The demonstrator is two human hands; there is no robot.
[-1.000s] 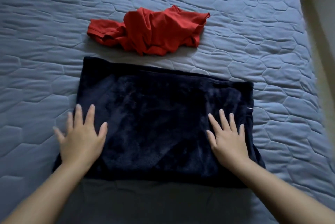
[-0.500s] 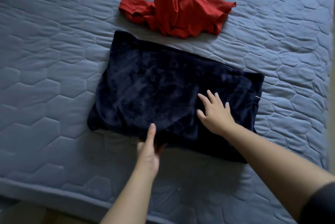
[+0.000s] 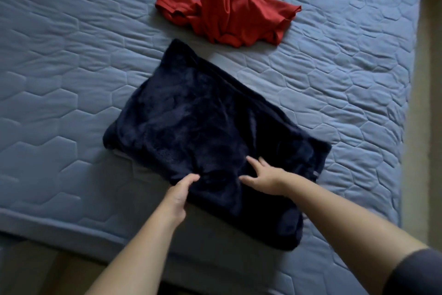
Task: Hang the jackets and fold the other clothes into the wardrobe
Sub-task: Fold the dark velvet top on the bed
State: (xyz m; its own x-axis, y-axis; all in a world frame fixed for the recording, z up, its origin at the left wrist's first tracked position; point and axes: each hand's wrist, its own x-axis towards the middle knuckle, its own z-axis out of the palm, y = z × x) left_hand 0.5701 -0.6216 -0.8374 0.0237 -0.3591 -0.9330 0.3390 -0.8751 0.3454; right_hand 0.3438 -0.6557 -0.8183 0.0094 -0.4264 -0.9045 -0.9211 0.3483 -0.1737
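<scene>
Pinching the near edge of the folded navy garment (image 3: 210, 127) with the left hand (image 3: 180, 195), thumb laid on top of the fabric, fingers tucked beneath it and out of sight. Pressing down just beside that with the right hand (image 3: 265, 178), flat on the cloth, fingers straight and spread, clasping nothing. Lying askew on the blue quilted mattress (image 3: 71, 79), with one corner reaching toward the crumpled red garment (image 3: 229, 17) farther up the bed, near it but apart. Possibly hanging a little over the mattress's near edge at the lower right corner; too dark there to be sure.

Moved since a second ago: then spread flat near the garment's two ends, both palms well apart; now drawn close together at the middle of the near edge. Reached that edge with the left hand half a second back, one finger stretched over the fabric; closed on it now.

Showing at the bottom right, a dark sleeve (image 3: 416, 273); at the bottom left, a strip of floor (image 3: 35, 268).
</scene>
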